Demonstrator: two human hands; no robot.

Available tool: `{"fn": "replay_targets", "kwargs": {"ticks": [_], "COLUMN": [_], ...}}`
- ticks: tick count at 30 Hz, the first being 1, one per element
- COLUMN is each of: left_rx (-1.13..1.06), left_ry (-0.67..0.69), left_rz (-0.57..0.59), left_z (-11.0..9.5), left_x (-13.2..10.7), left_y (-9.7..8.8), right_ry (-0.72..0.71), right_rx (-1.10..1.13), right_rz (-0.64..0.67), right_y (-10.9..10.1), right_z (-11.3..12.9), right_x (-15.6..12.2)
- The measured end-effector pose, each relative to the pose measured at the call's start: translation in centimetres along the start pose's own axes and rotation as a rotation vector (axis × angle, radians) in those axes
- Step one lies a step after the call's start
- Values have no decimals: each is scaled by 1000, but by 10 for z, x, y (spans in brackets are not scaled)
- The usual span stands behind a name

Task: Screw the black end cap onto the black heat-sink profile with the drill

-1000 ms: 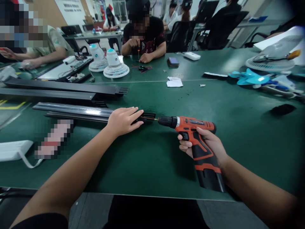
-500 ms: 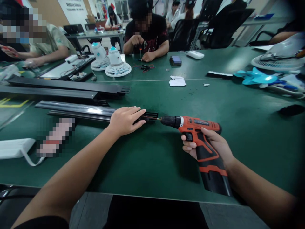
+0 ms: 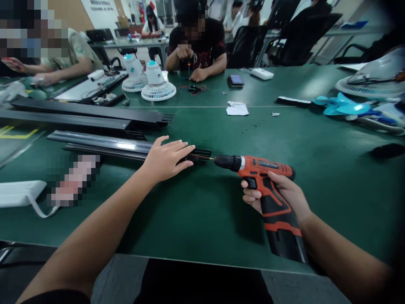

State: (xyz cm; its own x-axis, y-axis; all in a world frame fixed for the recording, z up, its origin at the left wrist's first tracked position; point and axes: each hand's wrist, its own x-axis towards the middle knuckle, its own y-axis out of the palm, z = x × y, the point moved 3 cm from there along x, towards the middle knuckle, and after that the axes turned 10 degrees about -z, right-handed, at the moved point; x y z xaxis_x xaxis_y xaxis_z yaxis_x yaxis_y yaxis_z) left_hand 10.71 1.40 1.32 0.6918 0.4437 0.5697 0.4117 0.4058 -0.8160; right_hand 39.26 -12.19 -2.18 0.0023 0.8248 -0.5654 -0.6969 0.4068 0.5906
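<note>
My right hand [image 3: 281, 194] is wrapped round the grip of an orange and black cordless drill [image 3: 265, 169]. The drill's bit points left and meets, or nearly meets, the slotted end of a dark, glossy long strip [image 3: 104, 140]. Across that end lies my left hand [image 3: 167, 158], palm down with its fingers stretched out and spread, pressing on the piece. A thinner dark strip [image 3: 91, 150] runs along its near side. What is under my left palm is hidden, and exact contact at the bit tip is too small to tell.
More long black panels [image 3: 79, 116] lie at the left, behind the strip. Nearer me are a blurred pinkish object [image 3: 76, 181] and a white case [image 3: 20, 193]. Two white fans [image 3: 158, 86] stand beyond; blue fan blades [image 3: 343, 103] lie right. Across the table a person [image 3: 199, 46] holds a screwdriver.
A finger of my left hand has lifted and the fingers have spread apart. The drill and my right hand stay nearly in place; the view has shifted slightly.
</note>
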Motion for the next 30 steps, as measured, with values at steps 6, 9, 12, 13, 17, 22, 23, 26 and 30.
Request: {"fn": "replay_targets", "kwargs": {"ticks": [6, 9, 12, 13, 17, 22, 23, 26, 30], "left_rx": [-10, -29, -31, -29, -23, -16, -15, -17, -26], "left_ry": [-4, 11, 17, 19, 28, 25, 26, 22, 9], "left_rz": [9, -48, -96, -105, -124, -131, -133, -137, -138], "left_z": [2, 2, 1, 1, -1, -2, -2, -2, -2], "left_x": [0, 0, -1, -1, -2, -2, -2, -2, -2], "left_y": [1, 3, 5, 5, 5, 4, 4, 4, 4], "right_ry": [15, 13, 3, 3, 4, 16, 20, 30, 26], "right_rx": [6, 2, -3, -4, -3, 8, 8, 5, 1], "right_rz": [-8, 0, 4, 4, -3, -2, -5, -25, -43], "right_y": [-1, -2, -2, -2, -2, -1, -1, 0, 1], "right_z": [0, -1, -1, -1, -1, 0, 0, 0, 1], "right_x": [0, 0, 1, 1, 1, -1, -1, -2, -1]}}
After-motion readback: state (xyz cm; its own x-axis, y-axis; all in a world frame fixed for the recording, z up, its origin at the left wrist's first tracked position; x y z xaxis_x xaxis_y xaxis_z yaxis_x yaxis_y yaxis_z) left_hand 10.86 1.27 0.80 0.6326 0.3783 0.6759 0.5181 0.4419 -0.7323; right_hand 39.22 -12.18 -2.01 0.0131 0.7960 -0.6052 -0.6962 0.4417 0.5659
